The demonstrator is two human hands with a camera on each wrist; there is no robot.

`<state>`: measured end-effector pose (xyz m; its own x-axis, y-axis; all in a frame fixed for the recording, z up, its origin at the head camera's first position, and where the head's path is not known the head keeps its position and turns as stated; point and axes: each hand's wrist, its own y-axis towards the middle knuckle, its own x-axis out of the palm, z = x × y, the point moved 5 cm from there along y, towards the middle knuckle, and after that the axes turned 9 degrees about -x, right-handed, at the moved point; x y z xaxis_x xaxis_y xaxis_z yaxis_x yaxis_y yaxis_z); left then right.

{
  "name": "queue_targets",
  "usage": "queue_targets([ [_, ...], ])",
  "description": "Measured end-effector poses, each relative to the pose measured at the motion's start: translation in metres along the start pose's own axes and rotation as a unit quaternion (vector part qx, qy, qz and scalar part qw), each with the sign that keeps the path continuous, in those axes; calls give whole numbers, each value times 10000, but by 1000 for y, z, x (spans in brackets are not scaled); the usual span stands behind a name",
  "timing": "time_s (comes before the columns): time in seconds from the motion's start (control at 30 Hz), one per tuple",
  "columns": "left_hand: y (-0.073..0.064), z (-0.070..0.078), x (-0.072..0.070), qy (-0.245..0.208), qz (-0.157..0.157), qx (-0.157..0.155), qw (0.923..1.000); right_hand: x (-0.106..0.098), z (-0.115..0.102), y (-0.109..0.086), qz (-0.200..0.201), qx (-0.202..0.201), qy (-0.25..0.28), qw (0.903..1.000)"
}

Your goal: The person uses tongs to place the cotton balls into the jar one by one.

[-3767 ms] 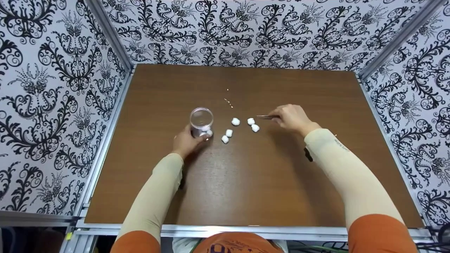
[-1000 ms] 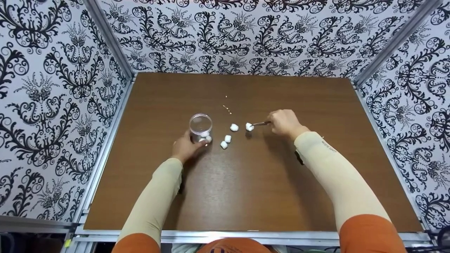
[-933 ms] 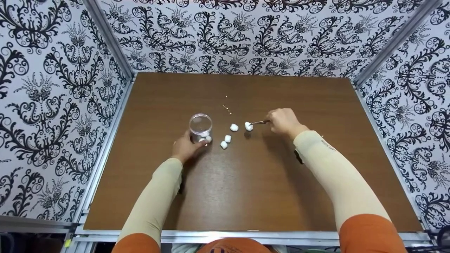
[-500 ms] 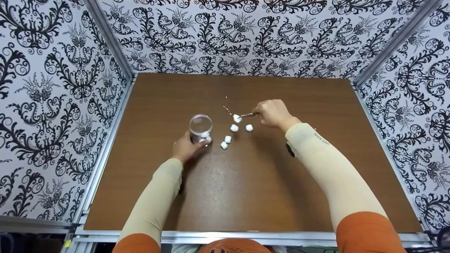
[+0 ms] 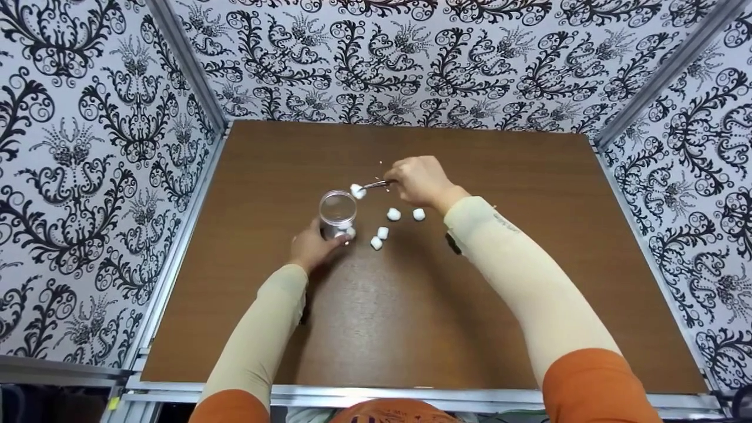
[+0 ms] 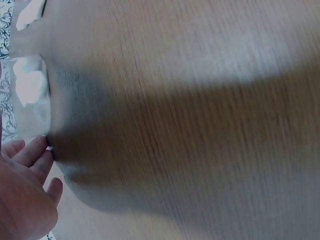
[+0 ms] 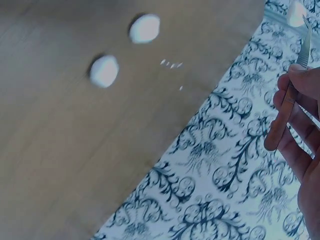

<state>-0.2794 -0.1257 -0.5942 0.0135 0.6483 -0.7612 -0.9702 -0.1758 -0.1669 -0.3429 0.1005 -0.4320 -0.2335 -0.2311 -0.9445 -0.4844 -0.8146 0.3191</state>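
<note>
My left hand (image 5: 311, 247) grips a clear jar (image 5: 338, 222) standing on the table, with a few white cotton balls visible low inside. In the left wrist view, part of the jar (image 6: 42, 117) shows at the left, beside the fingertips of the hand (image 6: 27, 190). Tweezers (image 5: 376, 184) are pinched in my right hand (image 5: 422, 181). Their tips hold one cotton ball (image 5: 357, 191) in the air, just beyond the jar's rim to the right. The right wrist view shows the tweezers (image 7: 282, 120) between thumb and fingers, with the cotton ball (image 7: 296, 14) at the tips.
Several loose cotton balls lie right of the jar, including one lone ball (image 5: 419, 214) and another closer ball (image 5: 393, 214). Two more touch, the nearer ball (image 5: 376, 242) in front. Small pale crumbs (image 7: 172, 65) dot the brown table (image 5: 470, 329). Patterned walls (image 5: 376, 64) enclose it.
The right hand has picked a cotton ball from the right-hand pair with the tweezers, lifted it and carried it left to the jar. The left hand stays on the jar.
</note>
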Motion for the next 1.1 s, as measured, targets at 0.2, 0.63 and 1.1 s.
queue_targets([
  [0.2, -2, 1, -1, -55, -22, -74, 10000, 14, -17, 14, -182, -77, 29, 9998],
  [0.63, 0, -3, 1, -63, 47, -191, 9998, 36, -25, 15, -442, -192, 57, 9988],
  [1.1, -1, -1, 0, -2, 100, -100, 9999, 36, -28, 16, -567, -238, 67, 9981],
])
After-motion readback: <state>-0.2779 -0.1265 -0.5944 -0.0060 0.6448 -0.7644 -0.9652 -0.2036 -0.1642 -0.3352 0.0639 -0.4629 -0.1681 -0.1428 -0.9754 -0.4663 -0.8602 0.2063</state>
